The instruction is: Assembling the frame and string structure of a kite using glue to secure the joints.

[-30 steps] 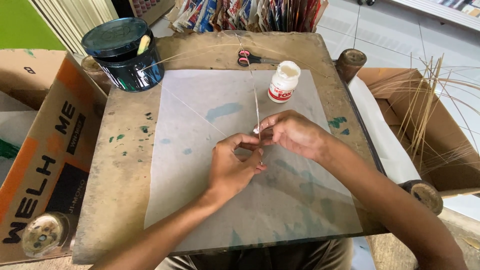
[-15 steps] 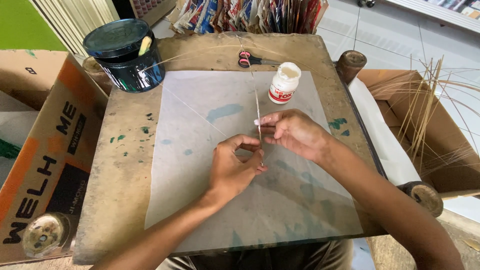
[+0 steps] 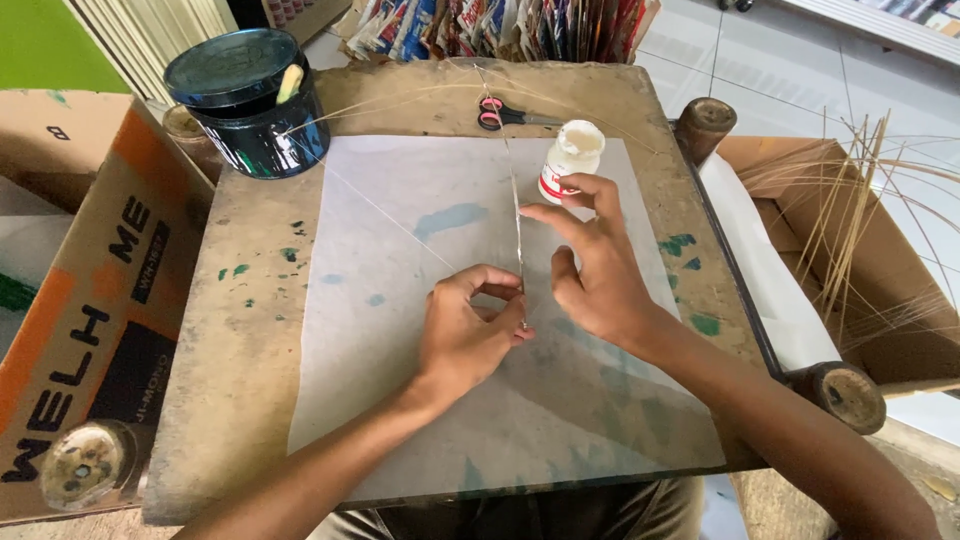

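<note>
— Pinching what, exactly, with your left hand [image 3: 468, 330]?

— I'm pinching the lower end of a thin stick [image 3: 517, 240] between my thumb and forefinger, fingers closed tight on it. It is lying on the sheet of pale thin paper [image 3: 400, 330], running straight away from me up the middle.

— And your right hand [image 3: 593, 262]?

— It is resting just beside the stick, on its right. The fingers are spread apart and gripping nothing; the forefinger is stretching out toward the stick, with the tip close against it, though I cannot tell whether it is touching.

— Where is the paper sitting?

— It is lying flat on a worn wooden board [image 3: 240, 330] speckled with green paint, covering most of it. A thin line is crossing the sheet diagonally from the upper left toward my left hand.

— What else is lying around you?

— A small white bottle [image 3: 572, 160] is standing at the paper's far edge, right behind my right fingertips. Red-handled scissors [image 3: 500, 114] are lying beyond it. A dark round tub [image 3: 248, 105] is sitting on the far left corner. A cardboard box [image 3: 880, 260] of thin sticks is standing to my right, and another cardboard carton [image 3: 70, 300] to my left.
</note>
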